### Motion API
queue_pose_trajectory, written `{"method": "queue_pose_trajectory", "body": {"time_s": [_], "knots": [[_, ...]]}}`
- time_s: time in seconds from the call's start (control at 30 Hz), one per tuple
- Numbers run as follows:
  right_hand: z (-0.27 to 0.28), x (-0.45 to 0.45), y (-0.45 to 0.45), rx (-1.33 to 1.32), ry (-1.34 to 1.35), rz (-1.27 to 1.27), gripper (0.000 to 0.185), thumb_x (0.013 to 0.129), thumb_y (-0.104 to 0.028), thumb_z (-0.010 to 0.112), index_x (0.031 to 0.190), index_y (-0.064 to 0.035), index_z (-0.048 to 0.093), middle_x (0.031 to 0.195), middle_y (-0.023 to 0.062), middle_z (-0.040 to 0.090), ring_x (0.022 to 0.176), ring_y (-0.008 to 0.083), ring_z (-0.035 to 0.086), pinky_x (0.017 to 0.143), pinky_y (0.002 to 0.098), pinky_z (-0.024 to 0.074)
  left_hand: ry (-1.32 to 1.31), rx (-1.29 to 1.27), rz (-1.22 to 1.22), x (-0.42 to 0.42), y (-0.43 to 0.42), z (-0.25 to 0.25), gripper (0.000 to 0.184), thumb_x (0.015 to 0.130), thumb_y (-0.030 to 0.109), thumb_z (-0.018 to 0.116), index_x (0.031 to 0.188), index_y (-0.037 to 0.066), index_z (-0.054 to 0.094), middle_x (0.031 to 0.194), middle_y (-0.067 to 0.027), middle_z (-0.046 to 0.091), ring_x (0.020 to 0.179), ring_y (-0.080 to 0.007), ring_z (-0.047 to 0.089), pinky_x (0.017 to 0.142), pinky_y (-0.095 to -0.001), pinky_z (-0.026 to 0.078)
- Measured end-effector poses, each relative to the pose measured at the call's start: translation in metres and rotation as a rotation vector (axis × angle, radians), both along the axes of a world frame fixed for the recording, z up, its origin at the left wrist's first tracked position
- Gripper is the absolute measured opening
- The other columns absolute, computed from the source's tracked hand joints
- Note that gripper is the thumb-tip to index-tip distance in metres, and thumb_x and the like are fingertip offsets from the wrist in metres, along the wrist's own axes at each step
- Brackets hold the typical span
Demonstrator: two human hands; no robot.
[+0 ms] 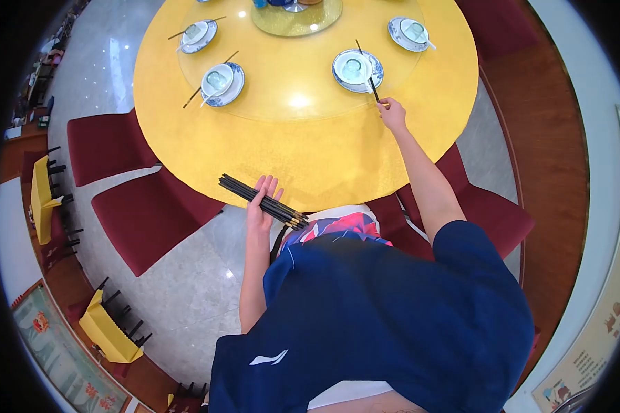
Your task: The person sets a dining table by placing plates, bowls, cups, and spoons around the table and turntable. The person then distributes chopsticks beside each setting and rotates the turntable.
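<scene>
A bundle of black chopsticks (265, 201) with gold ends lies across my left hand (260, 204), near the front edge of the round yellow table (289, 162). The thumb rests over the bundle. My right hand (393, 114) is closed on the gold end of a pair of chopsticks (374, 89). These lean across the right side of a blue-and-white plate (357, 85), which bears a bowl (351, 68), a glass and a white spoon.
Place settings with chopsticks stand at the left (234, 95) and far left (198, 47); another plate (408, 44) is at the far right. A glass turntable (297, 26) sits at the back. Dark red chairs (141, 220) surround the table.
</scene>
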State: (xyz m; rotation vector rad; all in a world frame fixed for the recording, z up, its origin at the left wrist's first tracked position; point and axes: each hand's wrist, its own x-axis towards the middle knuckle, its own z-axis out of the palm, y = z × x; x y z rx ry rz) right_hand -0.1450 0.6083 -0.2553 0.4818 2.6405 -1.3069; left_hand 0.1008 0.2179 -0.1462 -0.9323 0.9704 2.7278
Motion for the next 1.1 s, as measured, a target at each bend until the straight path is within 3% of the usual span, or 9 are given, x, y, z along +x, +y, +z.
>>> {"method": "queue_pose_trajectory", "body": {"time_s": [0.27, 0.43, 0.5, 0.63, 0.7, 0.83, 1.1], "knots": [[0.001, 0.026, -0.015, -0.112, 0.007, -0.067, 0.032, 0.085, -0.022, 0.066, 0.111, -0.0048, 0.06, 0.08, 0.0084, 0.066, 0.065, 0.0162, 0.065, 0.065, 0.0302, 0.0516, -0.02, -0.017, -0.071, 0.007, 0.01, -0.012, 0.054, 0.094, 0.007, 0.047, 0.143, -0.002, 0.025, 0.146, -0.02, 0.033, 0.136, -0.0314, 0.033, 0.107, -0.0518, 0.034], [-0.014, 0.067, -0.024, -0.208, -0.016, -0.121, 0.029, 0.089, -0.025, 0.062, 0.111, -0.0048, 0.061, 0.084, 0.0066, 0.065, 0.066, 0.013, 0.065, 0.057, 0.0271, 0.0492, -0.021, -0.011, -0.091, 0.006, 0.012, -0.018, 0.054, 0.093, 0.006, 0.047, 0.143, -0.001, 0.026, 0.145, -0.0202, 0.034, 0.135, -0.0315, 0.034, 0.107, -0.0514, 0.035], [-0.021, 0.1, -0.041, -0.374, -0.104, -0.036, 0.026, 0.092, -0.025, 0.058, 0.109, -0.006, 0.061, 0.083, 0.0049, 0.064, 0.063, 0.0118, 0.062, 0.055, 0.0263, 0.0474, -0.016, -0.004, -0.099, 0.004, 0.015, -0.017, 0.054, 0.093, 0.006, 0.047, 0.143, -0.001, 0.026, 0.145, -0.0203, 0.034, 0.135, -0.0316, 0.035, 0.107, -0.0512, 0.035], [0.066, 0.178, -0.099, -0.663, -0.454, 0.481, 0.027, 0.094, -0.027, 0.052, 0.109, -0.0068, 0.062, 0.085, 0.0035, 0.065, 0.063, 0.0112, 0.061, 0.054, 0.0245, 0.0457, 0.019, 0.017, -0.138, 0.001, 0.028, -0.003, 0.054, 0.093, 0.006, 0.047, 0.143, 0.001, 0.027, 0.144, -0.0213, 0.035, 0.133, -0.0329, 0.037, 0.106, -0.0494, 0.037], [0.105, 0.207, -0.125, -0.647, -0.551, 0.743, 0.024, 0.093, -0.025, 0.054, 0.104, -0.0054, 0.064, 0.083, 0.0045, 0.066, 0.063, 0.0115, 0.062, 0.055, 0.0249, 0.0475, 0.04, 0.031, -0.161, 0.001, 0.03, 0.001, 0.054, 0.094, 0.007, 0.048, 0.143, 0.001, 0.027, 0.143, -0.0223, 0.035, 0.133, -0.0339, 0.038, 0.106, -0.0471, 0.037], [0.096, 0.234, -0.14, -0.64, -0.477, 0.86, 0.02, 0.09, -0.02, 0.058, 0.093, -0.0017, 0.066, 0.076, 0.0063, 0.066, 0.059, 0.0121, 0.062, 0.056, 0.0259, 0.0498, 0.034, 0.016, -0.194, 0.001, 0.034, -0.006, 0.054, 0.094, 0.007, 0.049, 0.142, 0.0, 0.027, 0.143, -0.0222, 0.036, 0.133, -0.0339, 0.038, 0.106, -0.0465, 0.037], [0.089, 0.244, -0.137, -0.685, -0.639, 0.848, 0.021, 0.089, -0.02, 0.06, 0.099, -0.001, 0.063, 0.075, 0.0066, 0.066, 0.057, 0.0126, 0.063, 0.053, 0.0266, 0.0501, 0.042, 0.014, -0.266, 0.003, 0.028, -0.037, 0.055, 0.093, 0.009, 0.05, 0.141, -0.004, 0.027, 0.144, -0.0219, 0.036, 0.133, -0.0338, 0.037, 0.107, -0.0474, 0.035]]}}
